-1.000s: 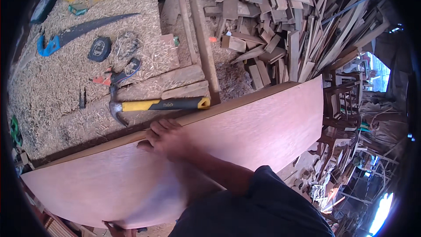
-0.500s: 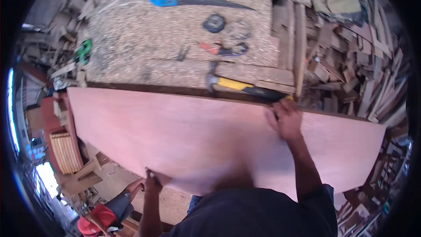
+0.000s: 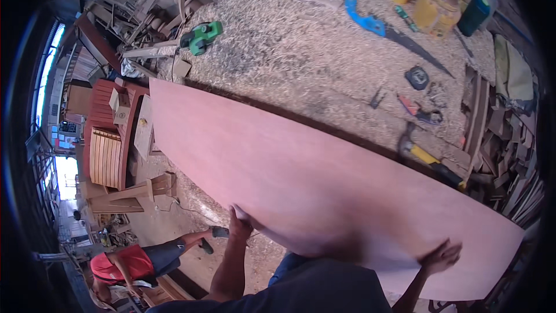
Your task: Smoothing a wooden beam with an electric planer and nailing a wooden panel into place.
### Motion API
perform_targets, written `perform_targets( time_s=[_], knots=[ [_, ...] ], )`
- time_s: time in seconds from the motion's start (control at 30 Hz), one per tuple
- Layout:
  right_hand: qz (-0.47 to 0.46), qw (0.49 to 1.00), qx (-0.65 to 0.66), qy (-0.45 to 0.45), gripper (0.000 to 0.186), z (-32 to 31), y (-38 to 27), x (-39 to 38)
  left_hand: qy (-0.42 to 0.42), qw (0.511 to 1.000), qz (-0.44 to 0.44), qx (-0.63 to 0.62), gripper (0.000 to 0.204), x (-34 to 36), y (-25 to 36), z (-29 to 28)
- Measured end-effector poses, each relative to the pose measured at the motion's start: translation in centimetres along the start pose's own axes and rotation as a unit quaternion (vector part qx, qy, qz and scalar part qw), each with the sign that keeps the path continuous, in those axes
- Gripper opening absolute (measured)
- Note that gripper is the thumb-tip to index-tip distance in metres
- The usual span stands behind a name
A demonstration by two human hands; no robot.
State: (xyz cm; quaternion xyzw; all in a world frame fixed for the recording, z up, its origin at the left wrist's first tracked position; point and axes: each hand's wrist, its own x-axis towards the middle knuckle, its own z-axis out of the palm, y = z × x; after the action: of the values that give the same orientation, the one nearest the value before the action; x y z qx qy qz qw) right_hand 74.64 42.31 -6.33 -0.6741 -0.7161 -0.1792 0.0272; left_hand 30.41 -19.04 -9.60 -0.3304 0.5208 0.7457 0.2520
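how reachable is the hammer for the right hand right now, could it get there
Probably yes: the right hand looks open, and the hammer lies just past the panel, its handle in view. The hand would have to cross the panel, but nothing visible blocks that way.

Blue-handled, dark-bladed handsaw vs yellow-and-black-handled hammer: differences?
The blue-handled handsaw has a long tapering blade; the yellow-and-black-handled hammer, a short head. Handsaw's handle points upper left; hammer's, lower right. Hammer lies beside the pinkish wooden panel, handsaw farther from it. Both lie on the shavings-strewn bench, unheld.
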Motion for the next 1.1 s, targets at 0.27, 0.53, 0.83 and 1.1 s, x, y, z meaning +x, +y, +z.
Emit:
perform_targets(
  time_s=[0.27,0.53,0.83,1.1],
  knots=[
    [0.237,0.889,0.272,-0.281,0.076,-4.6,2.6,-26.0,0.125,0.986,-0.045,0.102,0.105,14.5,18.8,-9.3],
    [0.586,0.360,0.659,-0.304,0.088,-6.7,2.3,-26.8,0.290,0.890,0.040,0.349,0.092,7.8,21.0,-11.6],
    [0.563,0.386,0.674,-0.284,0.090,-7.5,5.3,-26.7,0.405,0.642,0.246,0.602,0.097,8.5,24.7,-6.4],
    [0.552,0.432,0.656,-0.279,0.088,-7.9,6.1,-26.3,-0.065,0.432,0.539,0.720,0.048,24.8,47.4,12.5]
  ],
)
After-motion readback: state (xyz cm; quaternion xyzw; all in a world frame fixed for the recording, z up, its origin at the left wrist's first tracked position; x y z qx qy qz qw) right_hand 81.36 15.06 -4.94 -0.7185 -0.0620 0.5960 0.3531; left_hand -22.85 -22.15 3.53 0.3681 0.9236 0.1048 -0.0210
